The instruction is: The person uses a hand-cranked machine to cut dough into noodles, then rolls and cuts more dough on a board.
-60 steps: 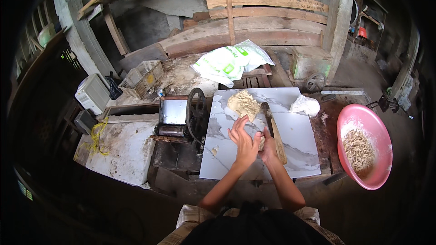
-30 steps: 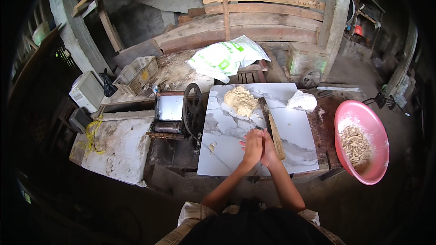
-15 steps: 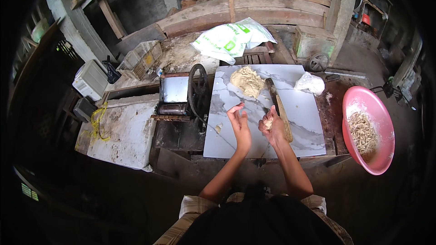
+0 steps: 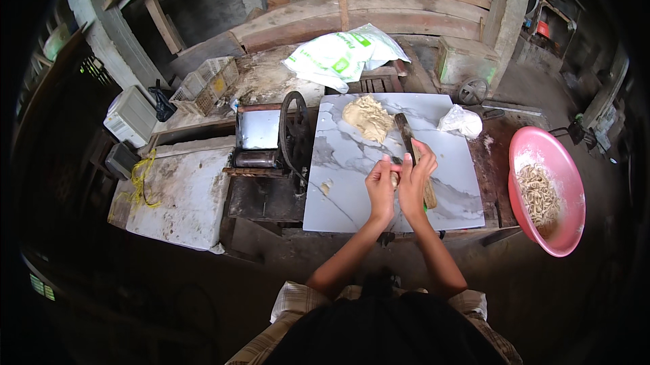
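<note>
My left hand [image 4: 380,189] and my right hand [image 4: 413,185] meet over the right half of a marble-patterned board [image 4: 338,204]. Between them shows a small piece of dough [image 4: 394,179], with the fingers of both hands bent around it. A small dark item shows at the fingertips; whether it is held or lies on the board I cannot tell. Beyond the hands rests a large rough lump of dough [image 4: 367,118]. A long wooden bar with a dark end [image 4: 404,129] lies slanting under and beside my right hand, partly hidden by it.
A roller machine with a big wheel [image 4: 292,131] stands left of the board. On the right, a pink basin [image 4: 577,209] holds floury dough strips. A white plastic bag [image 4: 460,121] sits at the board's far right corner, and a white-and-green sack [image 4: 342,57] lies behind.
My left hand has moved right and closed in against my right hand. The small dough piece, earlier in my right hand alone, is now between both hands.
</note>
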`<state>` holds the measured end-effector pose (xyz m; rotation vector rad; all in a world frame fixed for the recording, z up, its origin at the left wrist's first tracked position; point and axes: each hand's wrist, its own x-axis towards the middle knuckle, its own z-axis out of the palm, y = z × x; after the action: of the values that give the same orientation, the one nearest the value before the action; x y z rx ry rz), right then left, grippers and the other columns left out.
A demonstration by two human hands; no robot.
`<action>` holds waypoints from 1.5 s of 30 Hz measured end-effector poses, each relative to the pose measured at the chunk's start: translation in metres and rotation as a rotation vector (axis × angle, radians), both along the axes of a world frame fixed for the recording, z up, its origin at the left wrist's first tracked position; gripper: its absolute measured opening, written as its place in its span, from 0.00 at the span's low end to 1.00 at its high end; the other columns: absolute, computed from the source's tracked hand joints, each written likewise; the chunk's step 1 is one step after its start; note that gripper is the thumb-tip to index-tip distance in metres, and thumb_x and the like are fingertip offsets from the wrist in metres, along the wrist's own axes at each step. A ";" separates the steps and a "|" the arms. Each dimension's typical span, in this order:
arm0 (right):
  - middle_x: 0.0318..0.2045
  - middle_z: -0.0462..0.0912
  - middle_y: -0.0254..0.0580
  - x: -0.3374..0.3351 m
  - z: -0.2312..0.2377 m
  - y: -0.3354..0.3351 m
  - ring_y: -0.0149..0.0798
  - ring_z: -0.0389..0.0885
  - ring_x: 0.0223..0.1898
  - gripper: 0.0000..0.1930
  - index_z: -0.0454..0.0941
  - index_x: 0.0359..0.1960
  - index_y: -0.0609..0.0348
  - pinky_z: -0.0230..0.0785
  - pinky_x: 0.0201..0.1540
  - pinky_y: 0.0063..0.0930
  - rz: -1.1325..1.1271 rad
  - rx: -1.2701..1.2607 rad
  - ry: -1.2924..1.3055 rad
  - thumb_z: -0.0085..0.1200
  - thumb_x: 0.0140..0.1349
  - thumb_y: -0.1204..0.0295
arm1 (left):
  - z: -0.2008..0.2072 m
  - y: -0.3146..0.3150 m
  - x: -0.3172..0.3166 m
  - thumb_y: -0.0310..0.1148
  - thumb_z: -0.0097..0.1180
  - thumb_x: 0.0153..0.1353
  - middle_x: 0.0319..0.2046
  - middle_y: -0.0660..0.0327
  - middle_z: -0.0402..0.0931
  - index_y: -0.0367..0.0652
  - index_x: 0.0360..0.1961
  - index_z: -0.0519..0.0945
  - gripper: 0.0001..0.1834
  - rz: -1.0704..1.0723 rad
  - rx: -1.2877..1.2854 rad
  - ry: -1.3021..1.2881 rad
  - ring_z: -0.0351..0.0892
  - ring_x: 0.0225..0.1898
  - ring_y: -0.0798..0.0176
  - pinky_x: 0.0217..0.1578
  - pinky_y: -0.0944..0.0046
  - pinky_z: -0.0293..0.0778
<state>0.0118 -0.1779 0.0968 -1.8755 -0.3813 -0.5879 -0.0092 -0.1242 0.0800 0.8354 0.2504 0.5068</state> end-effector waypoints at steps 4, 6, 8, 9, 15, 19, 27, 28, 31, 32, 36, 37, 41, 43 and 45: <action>0.52 0.67 0.46 0.000 0.001 -0.013 0.43 0.60 0.53 0.17 0.65 0.52 0.61 0.51 0.57 0.36 0.016 0.197 0.106 0.38 0.70 0.61 | -0.010 0.024 0.004 0.49 0.38 0.69 0.13 0.62 0.67 0.45 0.15 0.67 0.28 -0.087 -0.168 -0.029 0.62 0.13 0.71 0.15 0.69 0.60; 0.52 0.68 0.46 0.010 -0.018 -0.022 0.41 0.62 0.52 0.18 0.66 0.51 0.60 0.54 0.56 0.34 0.093 0.276 0.190 0.38 0.70 0.60 | -0.015 0.029 0.008 0.49 0.37 0.69 0.12 0.63 0.65 0.45 0.15 0.67 0.28 -0.146 -0.218 -0.021 0.60 0.11 0.70 0.13 0.69 0.57; 0.52 0.68 0.45 0.005 -0.028 -0.014 0.40 0.65 0.52 0.19 0.66 0.51 0.60 0.56 0.55 0.33 0.197 0.359 0.285 0.38 0.70 0.58 | -0.032 0.041 0.010 0.50 0.36 0.69 0.11 0.65 0.63 0.45 0.15 0.67 0.28 -0.177 -0.262 -0.009 0.57 0.10 0.70 0.11 0.70 0.54; 0.51 0.70 0.43 -0.004 -0.030 0.000 0.38 0.68 0.50 0.20 0.67 0.52 0.60 0.60 0.53 0.32 0.324 0.534 0.550 0.38 0.70 0.57 | -0.049 0.052 0.012 0.50 0.36 0.69 0.15 0.61 0.66 0.43 0.19 0.71 0.27 -0.186 0.014 0.084 0.63 0.14 0.67 0.16 0.68 0.60; 0.45 0.76 0.39 -0.005 -0.065 0.015 0.34 0.76 0.45 0.21 0.71 0.51 0.56 0.70 0.46 0.30 0.636 0.994 0.910 0.40 0.68 0.53 | -0.033 0.025 -0.011 0.48 0.33 0.69 0.47 0.48 0.67 0.40 0.49 0.73 0.24 0.186 1.195 0.091 0.64 0.51 0.53 0.52 0.54 0.58; 0.25 0.77 0.35 -0.006 -0.058 0.026 0.32 0.76 0.28 0.21 0.75 0.29 0.53 0.71 0.31 0.29 0.481 0.978 1.132 0.40 0.68 0.51 | 0.000 0.050 -0.036 0.45 0.27 0.70 0.61 0.50 0.54 0.42 0.61 0.62 0.25 0.414 1.297 0.052 0.48 0.63 0.50 0.62 0.52 0.41; 0.16 0.67 0.33 -0.017 -0.048 0.047 0.33 0.63 0.20 0.18 0.65 0.27 0.52 0.59 0.26 0.27 0.827 1.268 0.849 0.40 0.68 0.53 | -0.031 0.091 -0.036 0.51 0.31 0.69 0.60 0.53 0.56 0.41 0.60 0.63 0.29 -0.027 0.634 0.055 0.53 0.61 0.56 0.61 0.58 0.48; 0.19 0.69 0.34 -0.021 -0.044 0.055 0.33 0.66 0.23 0.14 0.66 0.33 0.52 0.62 0.31 0.28 0.694 1.150 0.799 0.41 0.69 0.55 | -0.034 0.089 -0.034 0.52 0.33 0.69 0.62 0.56 0.55 0.42 0.61 0.62 0.28 -0.142 0.403 0.010 0.53 0.62 0.59 0.60 0.59 0.53; 0.31 0.71 0.35 -0.031 -0.041 0.067 0.31 0.66 0.33 0.12 0.62 0.46 0.52 0.61 0.42 0.26 0.318 0.791 0.472 0.41 0.69 0.60 | 0.001 0.057 -0.048 0.45 0.47 0.66 0.58 0.55 0.59 0.37 0.59 0.64 0.27 -0.310 0.181 0.078 0.56 0.61 0.60 0.61 0.63 0.52; 0.42 0.68 0.36 -0.029 -0.047 0.068 0.28 0.64 0.41 0.14 0.62 0.50 0.53 0.58 0.47 0.23 0.124 0.542 0.351 0.42 0.68 0.61 | -0.018 0.056 -0.039 0.41 0.53 0.64 0.50 0.55 0.69 0.37 0.54 0.69 0.22 -0.255 0.177 -0.012 0.68 0.53 0.62 0.56 0.66 0.61; 0.47 0.67 0.36 -0.042 -0.014 0.063 0.30 0.62 0.49 0.16 0.62 0.50 0.52 0.55 0.51 0.26 0.163 0.811 0.424 0.41 0.68 0.57 | -0.022 0.083 -0.038 0.41 0.52 0.64 0.33 0.61 0.74 0.38 0.44 0.75 0.17 -0.547 0.282 0.138 0.74 0.33 0.67 0.37 0.72 0.71; 0.47 0.67 0.36 -0.042 -0.014 0.061 0.30 0.62 0.49 0.16 0.62 0.50 0.52 0.55 0.51 0.26 0.158 0.808 0.425 0.41 0.68 0.57 | -0.017 0.078 -0.037 0.43 0.51 0.65 0.26 0.64 0.71 0.41 0.36 0.75 0.14 -0.418 0.075 0.154 0.68 0.25 0.70 0.27 0.74 0.65; 0.51 0.70 0.34 -0.038 -0.019 0.037 0.31 0.65 0.52 0.17 0.66 0.48 0.51 0.55 0.52 0.32 -0.017 0.701 0.358 0.38 0.68 0.53 | -0.011 0.090 -0.040 0.48 0.45 0.67 0.16 0.68 0.61 0.49 0.20 0.66 0.20 -0.379 -0.299 0.140 0.56 0.15 0.75 0.14 0.73 0.49; 0.51 0.70 0.34 -0.040 -0.027 0.029 0.31 0.65 0.52 0.17 0.67 0.48 0.51 0.55 0.52 0.30 0.017 0.660 0.387 0.38 0.68 0.53 | -0.016 0.094 -0.041 0.51 0.39 0.68 0.15 0.68 0.60 0.50 0.18 0.60 0.24 -0.423 -0.284 0.109 0.56 0.14 0.74 0.14 0.73 0.50; 0.50 0.70 0.34 -0.045 -0.035 0.030 0.32 0.66 0.52 0.17 0.67 0.48 0.51 0.56 0.52 0.31 0.052 0.619 0.412 0.38 0.68 0.53 | -0.024 0.095 -0.041 0.53 0.36 0.68 0.15 0.69 0.57 0.51 0.18 0.59 0.24 -0.455 -0.417 0.044 0.50 0.12 0.74 0.12 0.73 0.45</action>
<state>-0.0333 -0.1476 0.0617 -1.3338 0.0299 -0.2298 -0.0504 -0.0296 0.0562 0.4726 0.1893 0.0041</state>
